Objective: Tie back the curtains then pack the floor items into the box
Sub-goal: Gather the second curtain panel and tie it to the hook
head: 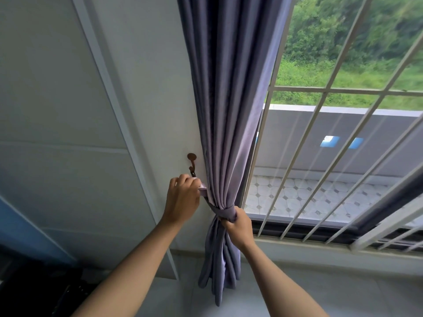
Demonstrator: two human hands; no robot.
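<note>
Both hands are on the curtain (225, 124) right now, around the lower middle of the frame. Our left hand (183, 200) has its fingers curled and is pinching the end of the tieback (217, 208), just under the hook (191, 161) on the wall (146, 92); we can't tell if the loop is on the hook or only near it. Our right hand (238, 227) grips the bunched fabric right where the tieback wraps round it, fingers curled over the band.

That curtain is purple-grey, hangs down from the top centre of the frame, gets squeezed in at the tieback, then flares out again and ends at the floor (174, 298) near the bottom centre. It sits between the wall on its left and the window (343, 143) on its right.

White bars (325, 138) run across the window on the right side, and behind them we see a tiled balcony, a grey parapet and green bushes in the upper right. Lower left is some dark stuff, too dim to make out. No box or floor items in view.
</note>
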